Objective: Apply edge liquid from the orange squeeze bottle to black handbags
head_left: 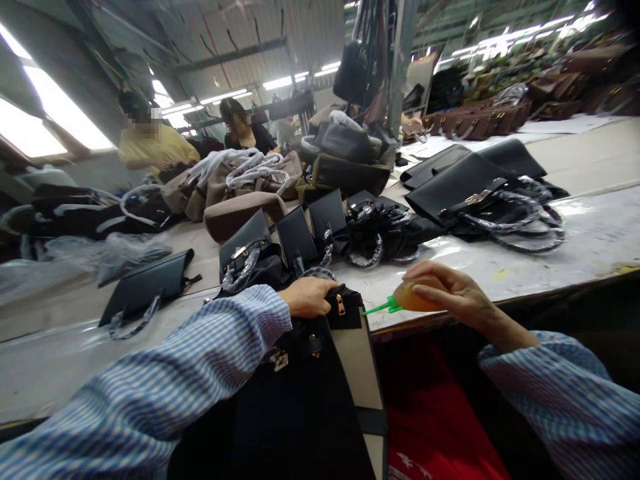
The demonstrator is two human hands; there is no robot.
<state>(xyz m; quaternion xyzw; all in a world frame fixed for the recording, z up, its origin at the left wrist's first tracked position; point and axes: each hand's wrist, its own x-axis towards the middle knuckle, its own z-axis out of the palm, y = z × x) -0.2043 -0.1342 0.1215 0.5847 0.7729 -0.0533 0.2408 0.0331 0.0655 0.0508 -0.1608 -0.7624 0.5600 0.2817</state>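
A black handbag [300, 407] with a beige side panel lies in front of me at the table's near edge. My left hand [311, 297] is closed on the bag's top edge, close to a small gold zip pull [341, 305]; its fingertips are partly hidden. In my right hand [450, 293] is a squeeze bottle [419, 295] of amber content, held on its side with fingers wrapped round it. The bottle's green nozzle [383, 305] points left, its tip at or very near the upper corner of the beige panel. A gold clasp [280, 360] shows on the bag's front.
Black handbags [297, 233] with plastic-wrapped handles stand just beyond my hands, and more black bags [480, 193] lie to the right. One flat black bag [150, 287] rests at left beside clear plastic [110, 257]. Brown bags [245, 183] are piled behind. Two people sit farther back.
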